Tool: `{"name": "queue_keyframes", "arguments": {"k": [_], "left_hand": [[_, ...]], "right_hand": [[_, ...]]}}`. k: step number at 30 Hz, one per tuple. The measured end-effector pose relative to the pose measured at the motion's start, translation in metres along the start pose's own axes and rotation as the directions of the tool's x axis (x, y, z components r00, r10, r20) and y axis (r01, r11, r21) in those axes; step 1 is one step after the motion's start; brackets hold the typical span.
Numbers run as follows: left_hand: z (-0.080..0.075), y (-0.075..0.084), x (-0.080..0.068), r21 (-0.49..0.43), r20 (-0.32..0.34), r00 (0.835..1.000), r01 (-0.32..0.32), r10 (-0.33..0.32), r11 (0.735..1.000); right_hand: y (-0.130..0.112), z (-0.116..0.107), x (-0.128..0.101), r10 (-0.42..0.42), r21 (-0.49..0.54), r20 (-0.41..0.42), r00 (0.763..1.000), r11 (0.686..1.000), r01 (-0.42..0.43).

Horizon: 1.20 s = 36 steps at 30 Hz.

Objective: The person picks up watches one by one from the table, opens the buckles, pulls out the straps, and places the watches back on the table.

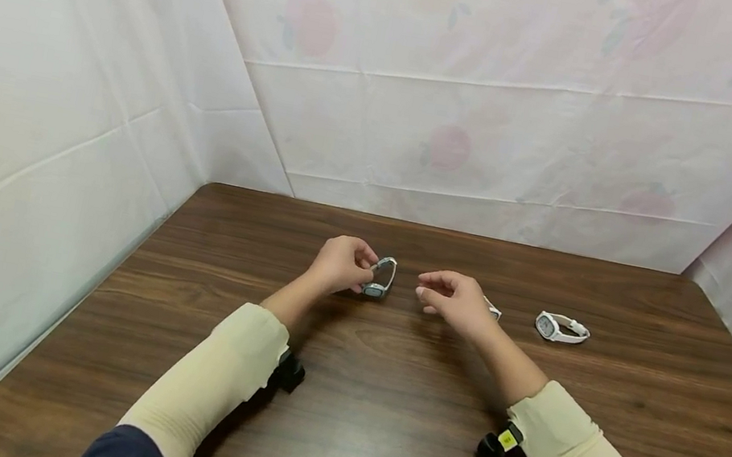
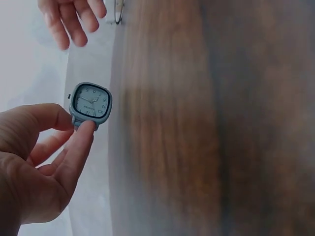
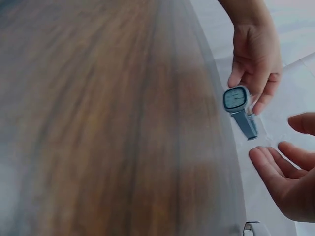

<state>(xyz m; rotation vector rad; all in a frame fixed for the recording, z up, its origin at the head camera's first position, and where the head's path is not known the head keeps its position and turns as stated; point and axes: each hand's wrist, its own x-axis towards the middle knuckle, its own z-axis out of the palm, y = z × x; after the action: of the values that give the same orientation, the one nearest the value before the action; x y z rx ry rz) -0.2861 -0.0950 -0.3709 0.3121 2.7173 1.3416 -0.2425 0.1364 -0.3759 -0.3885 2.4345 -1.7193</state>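
While the brown wooden table [image 1: 372, 442] runs wide and bare toward six o'clock, its far edge at twelve o'clock meets a white sheet backdrop [image 1: 488, 119], which also closes in the left side at nine o'clock and the right at three o'clock.

At the middle of the table, the left hand [image 1: 341, 263] pinches a grey square-faced watch [image 1: 379, 278] between thumb and fingertip, with the strap looping up above the surface. Just at three o'clock of it, apart from the watch, the right hand [image 1: 452, 299] hovers with fingers loosely bent and holds nothing. Between the two hands lies a small open gap.

Further toward three o'clock, a white watch [image 1: 561, 328] lies on the table, well apart from the hands. Behind the right hand, another white piece [image 1: 493, 310] peeks out, mostly hidden, so I cannot tell what it is.

Both wrist views show the wood blurred. Black wrist mounts [image 1: 495, 446] sit under the cream sleeves [image 1: 215, 373].
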Motion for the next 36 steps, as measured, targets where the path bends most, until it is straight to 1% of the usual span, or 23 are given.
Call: {"name": "queue_keyframes", "arguments": {"k": [4, 7, 10, 14, 16, 19, 23, 27, 32, 34, 36], "left_hand": [[0.004, 0.005, -0.006, 0.036, -0.015, 0.997, -0.079, 0.08, 0.996], [0.007, 0.009, -0.011, 0.053, -0.022, 0.988, -0.149, 0.151, 0.987], [0.011, 0.013, -0.014, 0.071, -0.023, 0.977, -0.21, 0.212, 0.975], [0.015, 0.019, -0.019, 0.116, -0.013, 0.963, -0.267, 0.27, 0.957], [0.017, 0.021, -0.02, 0.14, -0.003, 0.956, -0.289, 0.292, 0.947], [0.02, 0.025, -0.022, 0.168, 0.011, 0.947, -0.319, 0.321, 0.933], [0.022, 0.028, -0.025, 0.168, 0.025, 0.942, -0.333, 0.334, 0.928], [0.022, 0.03, -0.027, 0.158, 0.038, 0.943, -0.333, 0.331, 0.93], [0.022, 0.031, -0.029, 0.135, 0.059, 0.945, -0.328, 0.323, 0.935], [0.021, 0.032, -0.03, 0.121, 0.068, 0.948, -0.317, 0.311, 0.941], [0.021, 0.032, -0.03, 0.081, 0.083, 0.952, -0.302, 0.295, 0.95]], "right_hand": [[0.002, 0.0, -0.001, -0.002, 0.093, -0.067, 0.998, 0.996, 0.008], [0.001, 0.0, -0.001, -0.01, 0.139, -0.092, 0.996, 0.99, 0.022], [0.0, 0.0, -0.001, -0.008, 0.162, -0.09, 0.996, 0.986, 0.023], [0.001, 0.001, 0.0, 0.0, 0.198, -0.083, 0.997, 0.98, 0.016], [0.001, 0.002, 0.001, 0.014, 0.239, -0.079, 0.997, 0.971, 0.005], [0.003, 0.005, 0.002, 0.048, 0.316, -0.071, 0.996, 0.949, -0.023], [0.003, 0.007, 0.002, 0.084, 0.364, -0.081, 0.993, 0.93, -0.049], [0.002, 0.007, 0.001, 0.09, 0.367, -0.103, 0.991, 0.929, -0.046], [-0.001, 0.004, -0.002, 0.056, 0.353, -0.107, 0.993, 0.935, -0.014], [-0.002, 0.003, -0.004, 0.036, 0.345, -0.102, 0.994, 0.939, 0.001], [-0.003, 0.003, -0.006, 0.022, 0.339, -0.093, 0.995, 0.941, 0.011]]}}
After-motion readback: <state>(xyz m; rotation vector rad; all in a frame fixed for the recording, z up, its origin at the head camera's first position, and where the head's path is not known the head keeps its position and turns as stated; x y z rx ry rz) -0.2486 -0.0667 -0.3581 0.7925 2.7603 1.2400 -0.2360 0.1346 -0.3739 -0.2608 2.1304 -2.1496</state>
